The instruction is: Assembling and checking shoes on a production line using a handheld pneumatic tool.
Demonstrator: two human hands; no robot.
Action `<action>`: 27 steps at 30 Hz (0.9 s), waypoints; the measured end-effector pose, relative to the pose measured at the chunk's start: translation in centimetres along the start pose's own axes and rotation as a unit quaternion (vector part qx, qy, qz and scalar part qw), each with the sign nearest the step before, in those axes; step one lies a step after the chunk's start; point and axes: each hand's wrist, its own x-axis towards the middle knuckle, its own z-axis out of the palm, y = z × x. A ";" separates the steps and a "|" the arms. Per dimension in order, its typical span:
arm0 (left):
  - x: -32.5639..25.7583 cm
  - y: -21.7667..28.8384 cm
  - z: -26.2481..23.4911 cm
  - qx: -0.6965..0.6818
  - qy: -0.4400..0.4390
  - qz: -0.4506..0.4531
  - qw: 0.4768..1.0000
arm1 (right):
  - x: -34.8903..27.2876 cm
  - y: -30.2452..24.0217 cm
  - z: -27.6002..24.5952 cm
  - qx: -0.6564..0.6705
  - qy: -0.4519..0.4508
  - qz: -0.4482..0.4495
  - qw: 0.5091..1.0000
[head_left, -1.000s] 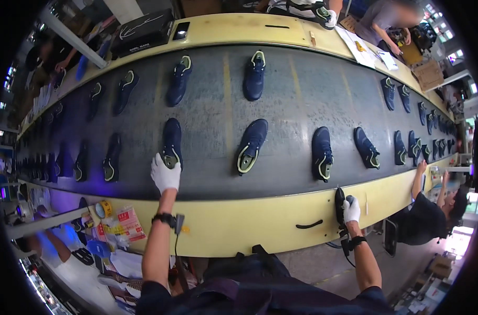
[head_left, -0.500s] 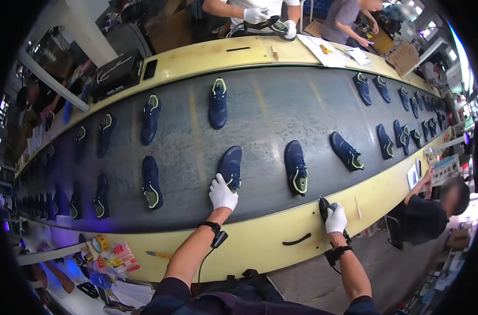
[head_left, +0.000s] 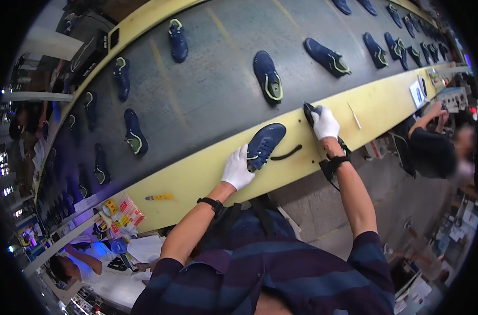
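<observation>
A navy shoe (head_left: 266, 143) with dark laces is over the yellow ledge of the bench, its toe pointing away to the upper right. My left hand (head_left: 238, 170), in a white glove, grips it at the heel end. To the right, my gloved right hand (head_left: 325, 124) is closed around a dark, narrow object (head_left: 308, 111) at the ledge's inner edge. Only its black end shows past my fingers, so its kind is unclear. Between the two hands, a curved black strip (head_left: 286, 153) lies on the ledge beside the shoe.
Navy shoes with lime linings stand in rows on the grey conveyor belt (head_left: 212, 79). The yellow ledge (head_left: 197, 184) carries a yellow-handled cutter (head_left: 159, 197), a thin white stick (head_left: 354, 115) and a tape roll (head_left: 109, 207). A co-worker (head_left: 433, 149) sits at the right, another person (head_left: 73, 265) is lower left.
My left hand has lifted the shoe off the belt and brought it back over the ledge. My right hand keeps its hold near the same spot. The view has tilted and turned downward.
</observation>
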 end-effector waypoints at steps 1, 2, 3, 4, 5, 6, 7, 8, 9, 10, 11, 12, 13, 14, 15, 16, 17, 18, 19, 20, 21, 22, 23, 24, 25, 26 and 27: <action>-0.5 0.3 0.9 0.050 0.008 0.053 0.997 | -0.3 0.1 -0.2 0.015 -0.013 -0.001 1.000; -1.1 0.8 1.8 0.089 0.008 0.068 0.994 | -0.2 0.3 -0.6 0.013 -0.017 0.005 1.000; -1.4 1.5 2.1 0.087 0.000 0.069 0.994 | -0.3 0.7 -1.1 0.023 -0.034 0.004 0.999; -1.9 1.9 2.3 0.125 -0.016 0.080 0.989 | -0.8 0.7 -1.4 0.035 -0.053 0.001 0.998; -2.2 2.2 2.4 0.163 -0.031 0.093 0.982 | -1.3 0.6 -1.9 0.034 -0.056 0.006 0.998; -2.7 2.2 3.0 0.188 -0.039 0.087 0.978 | -1.7 0.2 -2.4 0.027 -0.069 0.011 0.997; -3.2 2.1 3.6 0.187 -0.041 0.085 0.978 | -1.9 0.1 -2.7 0.021 -0.082 0.016 0.996; -3.6 2.2 4.1 0.231 -0.006 0.097 0.968 | -2.2 0.1 -2.8 0.030 -0.083 0.005 0.996; -3.9 2.4 4.4 0.273 0.028 0.110 0.955 | -2.6 0.1 -3.1 0.028 -0.084 0.006 0.996; -4.2 2.6 4.7 0.271 0.029 0.109 0.956 | -3.1 0.1 -3.4 0.020 -0.094 -0.007 0.995; -4.6 2.7 5.0 0.294 0.040 0.090 0.951 | -3.6 0.0 -3.8 0.012 -0.104 -0.021 0.994; -4.9 3.0 5.2 0.314 0.050 0.074 0.945 | -4.2 0.3 -4.0 0.008 -0.104 -0.021 0.994; -5.1 3.0 5.3 0.309 0.051 0.074 0.947 | -4.9 0.7 -4.2 0.044 -0.104 -0.022 0.993; -5.3 2.9 5.4 0.292 0.018 0.033 0.956 | -5.9 1.1 -4.6 0.079 -0.103 -0.025 0.991; -5.3 2.3 5.3 0.276 -0.009 -0.017 0.961 | -7.2 -0.4 -5.1 0.070 -0.101 -0.026 0.992; -5.6 1.6 5.5 0.284 0.017 -0.013 0.959 | -8.6 -2.8 -5.9 0.075 -0.104 -0.035 0.991; -5.8 1.5 5.4 0.280 0.020 -0.024 0.959 | -10.3 -5.2 -7.2 0.112 -0.122 -0.031 0.986; -5.9 1.8 5.3 0.275 0.030 -0.016 0.961 | -12.0 -7.3 -8.4 0.113 -0.121 -0.084 0.983; -5.6 1.9 5.1 0.269 0.041 -0.004 0.962 | -13.5 -10.3 -9.4 0.095 -0.163 -0.096 0.977; -5.7 1.8 5.2 0.269 0.095 0.029 0.958 | -14.7 -11.8 -8.9 0.082 -0.206 -0.106 0.969; -5.5 1.2 5.7 0.265 0.099 0.030 0.959 | -15.6 -13.5 -8.2 0.058 -0.229 -0.129 0.963; -5.3 0.3 6.5 0.251 0.109 0.024 0.961 | -15.9 -15.9 -7.5 0.019 -0.288 -0.108 0.951; -5.1 0.1 7.1 0.235 0.115 0.023 0.965 | -16.1 -16.6 -5.7 0.005 -0.327 -0.099 0.940; -5.0 0.2 7.2 0.222 0.106 0.021 0.969 | -15.8 -17.9 -5.2 -0.027 -0.370 -0.070 0.926; -4.9 0.3 7.1 0.219 0.106 0.024 0.970 | -15.2 -18.8 -5.0 -0.057 -0.410 -0.039 0.909; -4.9 0.3 7.0 0.215 0.099 0.019 0.971 | -14.8 -18.7 -4.8 -0.058 -0.408 -0.035 0.910; -4.7 0.8 7.0 0.210 0.092 0.015 0.973 | -14.5 -18.3 -4.7 -0.063 -0.394 -0.039 0.916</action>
